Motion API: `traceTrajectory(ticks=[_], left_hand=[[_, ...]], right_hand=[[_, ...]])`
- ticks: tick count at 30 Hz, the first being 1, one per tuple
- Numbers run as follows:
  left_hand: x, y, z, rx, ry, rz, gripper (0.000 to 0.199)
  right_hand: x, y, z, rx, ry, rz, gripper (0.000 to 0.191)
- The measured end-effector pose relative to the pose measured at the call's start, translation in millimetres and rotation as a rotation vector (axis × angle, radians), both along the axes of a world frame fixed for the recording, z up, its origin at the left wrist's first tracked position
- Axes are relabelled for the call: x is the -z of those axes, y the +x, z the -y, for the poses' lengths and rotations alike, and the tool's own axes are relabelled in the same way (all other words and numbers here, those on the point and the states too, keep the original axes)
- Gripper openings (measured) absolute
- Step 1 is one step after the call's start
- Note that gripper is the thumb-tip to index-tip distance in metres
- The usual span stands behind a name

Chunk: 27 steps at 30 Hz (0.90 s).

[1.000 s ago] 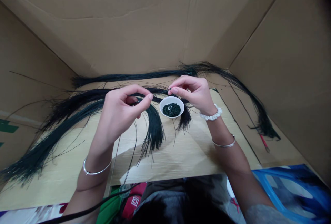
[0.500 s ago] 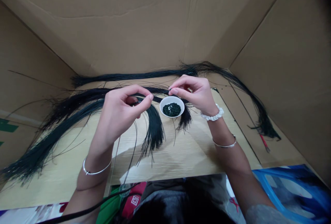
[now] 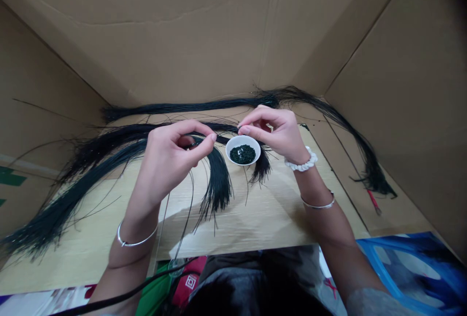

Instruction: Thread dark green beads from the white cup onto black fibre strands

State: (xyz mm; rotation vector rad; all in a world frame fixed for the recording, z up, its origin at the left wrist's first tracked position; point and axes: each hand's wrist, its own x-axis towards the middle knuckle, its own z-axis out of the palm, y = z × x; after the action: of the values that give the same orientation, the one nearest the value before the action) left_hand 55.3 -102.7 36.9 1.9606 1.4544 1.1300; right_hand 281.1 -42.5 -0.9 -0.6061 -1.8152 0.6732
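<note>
**On the table point(image 3: 277, 223), both hands at a fine pinch**

Two long bundles reach toward the surface's left edge: a green bundle point(image 3: 219, 182) and, beyond it, a black bundle point(image 3: 261, 169). The left hand point(image 3: 170, 160) is over the green one, thumb and forefinger narrowed on what looks like a thin strand point(image 3: 226, 133); the right hand point(image 3: 280, 133), near the far right corner, pinches toward the strand's other end. Between them, toward the far edge, stands a white bowl point(image 3: 243, 139) of dark grains point(image 3: 242, 154). Whether a grain sits at the right fingertips I cannot tell. To work well, I'd hold the left pinch steady, the strand short and taut, and stay above the bowl so anything dropped lands inside.
</note>
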Motion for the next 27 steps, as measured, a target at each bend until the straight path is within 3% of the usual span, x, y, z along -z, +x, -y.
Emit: traceTrajectory(ticks=[10,20,27], left_hand=[[-3.9,1,2,0.073,0.0,-0.06,0.014],[-5.4,-4,-3,0.235,0.06,-0.153,0.014],[-2.6,1,-4,0.268,0.045,-0.156,0.016]], right_hand=[[-7.6,6,4,0.038,0.037,0.14,0.016],[-11.7,12,3,-0.117,-0.17,0.23,0.022],[-7.4,-1,6,-0.207,-0.151,0.196,0.024]])
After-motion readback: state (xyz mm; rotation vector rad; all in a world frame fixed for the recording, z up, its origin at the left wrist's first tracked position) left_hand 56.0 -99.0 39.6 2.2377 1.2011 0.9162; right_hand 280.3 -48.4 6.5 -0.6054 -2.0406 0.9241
